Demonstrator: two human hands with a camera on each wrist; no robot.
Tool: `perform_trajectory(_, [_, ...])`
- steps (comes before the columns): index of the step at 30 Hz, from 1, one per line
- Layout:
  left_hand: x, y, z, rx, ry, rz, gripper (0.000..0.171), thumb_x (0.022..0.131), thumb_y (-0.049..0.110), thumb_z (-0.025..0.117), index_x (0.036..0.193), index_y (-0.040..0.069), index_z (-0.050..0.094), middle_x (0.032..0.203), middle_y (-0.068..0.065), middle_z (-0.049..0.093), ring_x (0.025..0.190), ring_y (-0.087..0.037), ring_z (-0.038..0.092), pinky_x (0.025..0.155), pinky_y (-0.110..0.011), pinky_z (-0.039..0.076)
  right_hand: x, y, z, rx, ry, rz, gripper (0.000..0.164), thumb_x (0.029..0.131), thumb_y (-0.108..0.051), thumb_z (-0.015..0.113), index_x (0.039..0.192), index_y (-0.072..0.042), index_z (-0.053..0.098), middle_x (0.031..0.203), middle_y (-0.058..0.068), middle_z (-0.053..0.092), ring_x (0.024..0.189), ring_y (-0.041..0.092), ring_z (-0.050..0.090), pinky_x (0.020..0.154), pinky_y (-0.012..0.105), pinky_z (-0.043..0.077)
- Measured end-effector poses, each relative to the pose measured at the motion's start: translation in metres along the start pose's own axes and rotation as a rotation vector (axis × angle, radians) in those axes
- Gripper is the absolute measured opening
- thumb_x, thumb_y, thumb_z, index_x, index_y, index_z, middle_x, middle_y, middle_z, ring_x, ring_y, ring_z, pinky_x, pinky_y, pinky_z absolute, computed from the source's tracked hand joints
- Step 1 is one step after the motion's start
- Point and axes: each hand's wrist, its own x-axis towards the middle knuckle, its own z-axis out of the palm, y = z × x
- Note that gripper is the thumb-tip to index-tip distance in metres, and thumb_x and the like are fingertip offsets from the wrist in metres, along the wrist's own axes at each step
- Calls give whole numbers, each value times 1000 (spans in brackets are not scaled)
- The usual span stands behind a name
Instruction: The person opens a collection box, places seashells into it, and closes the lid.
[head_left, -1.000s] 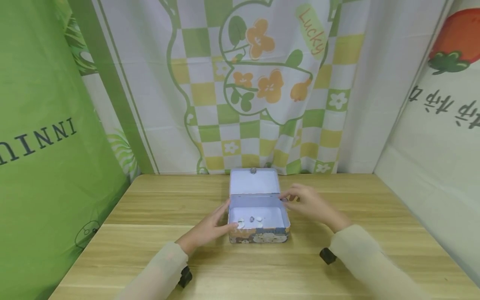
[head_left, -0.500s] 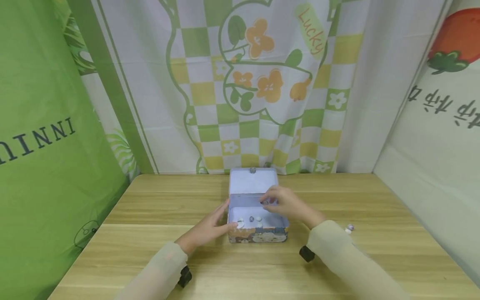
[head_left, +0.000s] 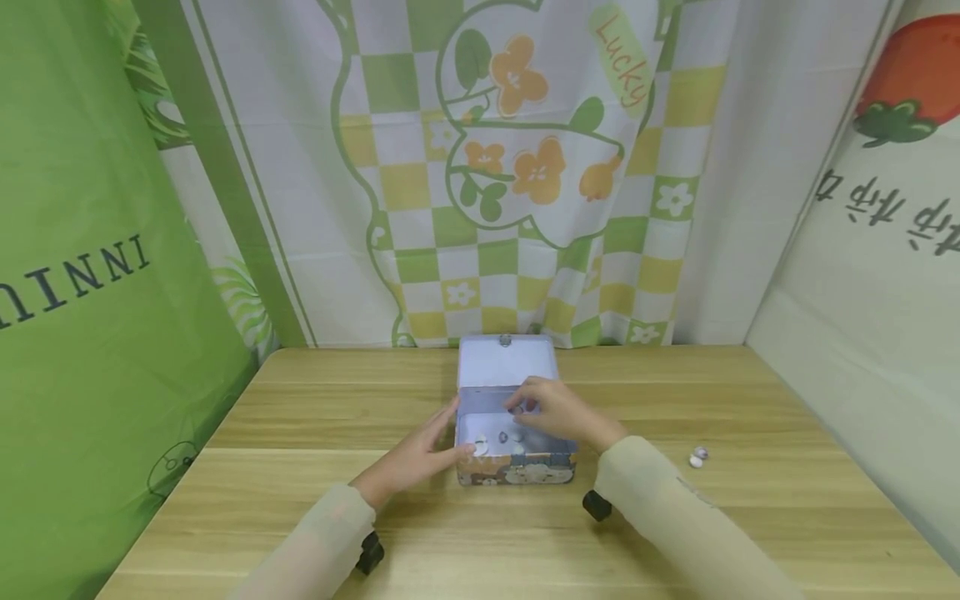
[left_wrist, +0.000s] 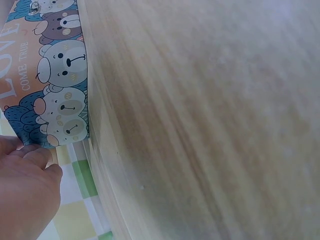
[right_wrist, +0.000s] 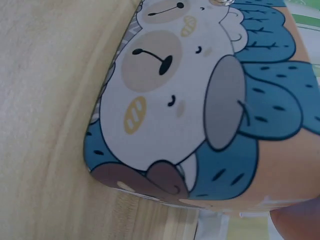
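Note:
A tin box (head_left: 517,472) printed with cartoon bears stands with its lid (head_left: 507,360) raised. Several small white and purplish rounded pieces lie inside; a purplish piece (head_left: 503,437) shows near the front, their exact kind too small to tell. My left hand (head_left: 412,458) holds the box's left side, its thumb over the front rim; in the left wrist view its fingers meet the tin's edge. Over the box's inside, my right hand (head_left: 558,408) pinches a small dark purplish piece (head_left: 517,410) between thumb and fingertips. The right wrist view shows mostly the box's printed front.
Two more small pieces, white and purple (head_left: 698,456), lie together on the wooden table (head_left: 660,542) right of the box. Behind stands a patterned curtain (head_left: 480,192), with a green cloth (head_left: 97,333) at the left and a white one at the right.
My right hand has moved left from the box's right rim to over its inside, carrying the small piece. The two pieces on the right came into sight. The left hand stays put.

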Motion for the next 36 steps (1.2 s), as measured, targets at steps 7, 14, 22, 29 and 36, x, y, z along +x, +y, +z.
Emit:
perform_trajectory(7, [0,-1,0,9,5,5,89,99,50,59,163,17,6,167,-5,6,150,-34,13,115,-60,23,1,1,2,-7,-6,28,23,91,-8,72,114,-3,73,109,10,67,95,28,64,81,31,55])
perform_trajectory(14, [0,-3,0,16,8,19,86,101,43,59,162,14,6,167,-7,7,150,-35,13,115,-60,22,1,-1,2,-9,-9,32,25,90,-6,73,114,-1,72,110,12,68,95,29,63,80,32,55])
perform_trajectory(22, [0,-1,0,20,7,14,88,100,45,60,163,17,6,167,-5,7,150,-33,12,116,-59,22,-3,-4,-4,-13,-3,29,24,90,-5,70,114,-3,73,109,12,68,96,28,64,81,33,55])
perform_trajectory(29, [0,1,0,21,3,13,91,98,52,59,163,16,6,167,-7,6,150,-32,11,118,-57,18,-15,-5,-19,-30,35,-1,22,90,-5,72,113,-6,74,104,1,68,94,25,63,82,37,56])
perform_trajectory(36, [-1,1,0,12,2,0,91,98,54,59,163,19,5,167,-4,6,150,-30,11,118,-55,19,-32,-3,-33,-48,70,-5,22,88,-4,74,111,-8,75,105,2,69,91,25,64,77,35,57])
